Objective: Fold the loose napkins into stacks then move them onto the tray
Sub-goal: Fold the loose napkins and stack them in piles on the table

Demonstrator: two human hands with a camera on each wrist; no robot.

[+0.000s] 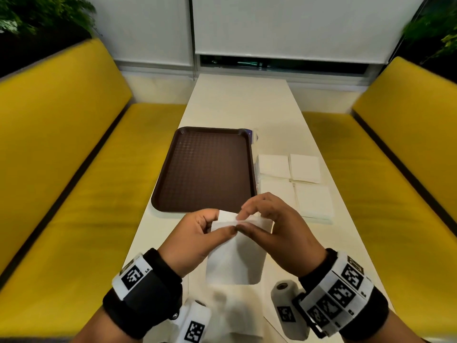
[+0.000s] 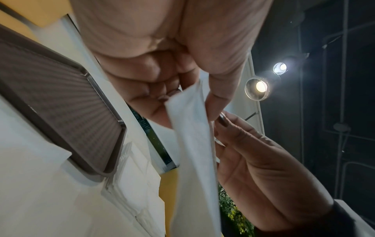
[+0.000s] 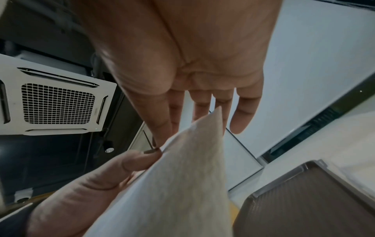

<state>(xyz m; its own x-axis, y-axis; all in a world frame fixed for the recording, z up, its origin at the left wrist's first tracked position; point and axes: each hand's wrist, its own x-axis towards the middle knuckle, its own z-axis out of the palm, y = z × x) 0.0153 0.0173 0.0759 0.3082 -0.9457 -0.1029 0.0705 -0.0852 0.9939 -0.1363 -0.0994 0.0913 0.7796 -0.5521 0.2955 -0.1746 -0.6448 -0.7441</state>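
Both hands share the grip on one napkin [image 1: 235, 251], held up off the desk [image 1: 237, 100] at its near end. The left hand [image 1: 197, 233] pinches the top edge between thumb and curled fingers; the right hand [image 1: 274, 226] pinches the same edge just beside it, thumb against forefinger, with its other fingers fanned loosely, as the right wrist view shows. The two thumbs nearly touch at the middle of that edge.

The napkin hangs down from the pinch toward the person, so its long axis runs near to far in the head view, with the held edge at the far end and the free end drooping at the near end. It looks already doubled lengthwise, though the layers are hard to count.

This seems to be the folding step, with a sheet being creased or squared in the air. The next move probably calls for bringing the hanging end up to meet the pinched edge, keeping the corners aligned, then laying it on a pile.

Four folded stacks [image 1: 294, 179] lie in a block on the right of the desk, just beside the brown tray [image 1: 205, 169], which carries no napkins yet. Another loose white sheet [image 1: 232, 315] lies blurred at the nearest edge.
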